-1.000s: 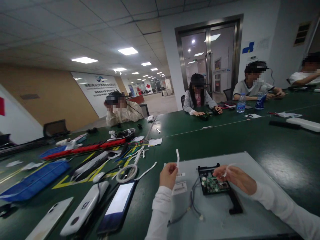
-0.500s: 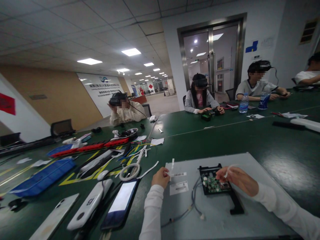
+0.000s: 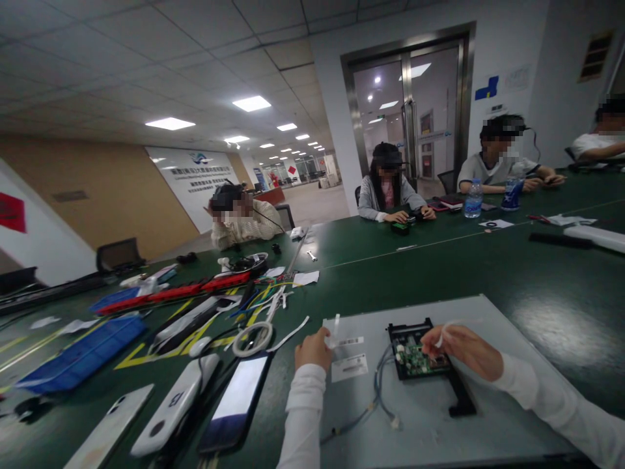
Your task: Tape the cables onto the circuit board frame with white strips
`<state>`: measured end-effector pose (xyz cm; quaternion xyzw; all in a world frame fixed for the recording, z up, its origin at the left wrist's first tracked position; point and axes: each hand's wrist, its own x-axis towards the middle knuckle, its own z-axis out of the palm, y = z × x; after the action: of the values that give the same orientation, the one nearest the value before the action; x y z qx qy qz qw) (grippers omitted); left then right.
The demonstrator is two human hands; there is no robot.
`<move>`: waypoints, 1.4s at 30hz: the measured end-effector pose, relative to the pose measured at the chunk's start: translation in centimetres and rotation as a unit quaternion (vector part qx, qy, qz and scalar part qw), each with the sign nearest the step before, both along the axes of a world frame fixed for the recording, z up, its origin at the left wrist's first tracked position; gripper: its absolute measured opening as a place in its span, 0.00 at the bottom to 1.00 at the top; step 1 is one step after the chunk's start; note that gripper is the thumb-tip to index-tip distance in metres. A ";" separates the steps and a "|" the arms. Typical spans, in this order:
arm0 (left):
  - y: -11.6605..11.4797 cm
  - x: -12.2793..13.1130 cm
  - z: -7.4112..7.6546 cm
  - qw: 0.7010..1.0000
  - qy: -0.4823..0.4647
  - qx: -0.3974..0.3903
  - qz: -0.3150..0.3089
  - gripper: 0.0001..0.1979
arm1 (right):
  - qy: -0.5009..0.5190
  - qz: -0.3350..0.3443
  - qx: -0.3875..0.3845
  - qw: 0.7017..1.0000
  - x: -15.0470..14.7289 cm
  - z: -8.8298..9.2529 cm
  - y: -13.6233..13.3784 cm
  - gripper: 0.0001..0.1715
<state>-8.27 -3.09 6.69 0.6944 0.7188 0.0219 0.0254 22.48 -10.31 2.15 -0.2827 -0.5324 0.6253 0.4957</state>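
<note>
A grey metal panel [image 3: 463, 417] lies flat on the green table in front of me. On it sits a green circuit board [image 3: 416, 357] in a black frame, with a grey wire bundle [image 3: 378, 397] running off its left side. My left hand [image 3: 312, 348] rests at the panel's left edge, pinching a short white tape strip [image 3: 335, 327] that stands up beside a barcode label [image 3: 350, 341]. My right hand [image 3: 461, 348] hovers over the board's right end, fingers curled around another white strip [image 3: 445, 331].
Left of the panel lie a tape roll [image 3: 251, 339], a dark phone [image 3: 234, 404], white devices [image 3: 170, 407], blue trays [image 3: 78, 358], a red strip and loose cables. Several people sit working along the far side of the table. Water bottles [image 3: 472, 198] stand near them.
My left hand has lowered from above the panel to its left edge, bringing the white strip down beside the barcode label. My right hand has stayed over the board.
</note>
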 end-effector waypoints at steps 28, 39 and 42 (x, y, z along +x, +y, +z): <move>1.0 -1.6 -1.5 0.997 -0.078 -0.007 0.019 0.07 | -0.039 -0.002 0.025 0.999 -0.1 0.3 -0.2 0.18; 0.7 -1.4 -1.4 0.998 -0.049 -0.006 0.025 0.08 | -0.042 0.007 0.024 0.999 0.0 0.3 -0.2 0.18; 0.6 -1.1 -0.9 0.998 -0.053 0.006 0.030 0.07 | -0.060 -0.005 0.025 0.998 0.0 0.2 -0.1 0.18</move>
<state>-9.36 -2.49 5.76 0.6707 0.7367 0.0635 0.0588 22.49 -10.42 2.40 -0.3094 -0.5753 0.5913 0.4729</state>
